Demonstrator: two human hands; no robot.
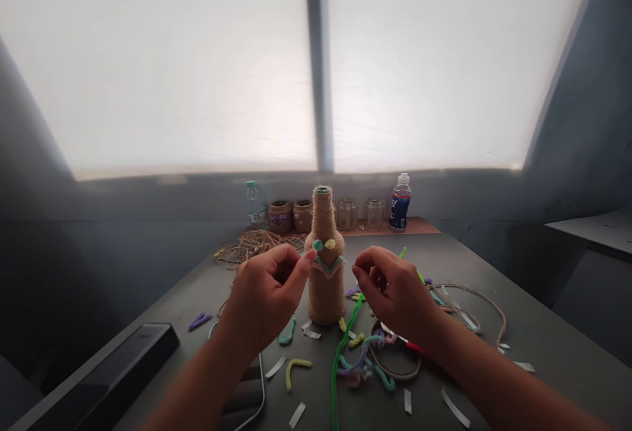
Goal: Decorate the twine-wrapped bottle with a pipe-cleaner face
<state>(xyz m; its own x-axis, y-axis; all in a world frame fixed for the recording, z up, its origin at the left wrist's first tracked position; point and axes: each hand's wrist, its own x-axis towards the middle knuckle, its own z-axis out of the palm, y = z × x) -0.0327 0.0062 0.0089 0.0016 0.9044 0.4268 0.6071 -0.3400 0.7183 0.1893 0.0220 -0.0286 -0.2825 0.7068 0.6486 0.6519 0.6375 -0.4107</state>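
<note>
A bottle wrapped in twine (326, 299) stands upright between my hands. On its front are a teal ball (317, 245), a yellow ball (330, 244) and V-shaped teal and pink pipe cleaner strips (328, 269). My left hand (271, 293) is closed in a pinch at the bottle's left side, its thumb tip close to the teal ball. My right hand (395, 286) is pinched just right of the bottle, a small gap away from the strips. Whatever either pinch holds is too small or hidden. A long bright green pipe cleaner (340, 352) runs up toward my right hand.
Loose twine (259, 244), pipe cleaner pieces (296, 366) and white paper strips (297, 415) litter the grey table. A tape roll (395, 376) lies below my right hand. A black box-like object (113, 372) sits front left. Bottles (401, 204) and jars (347, 214) line the back.
</note>
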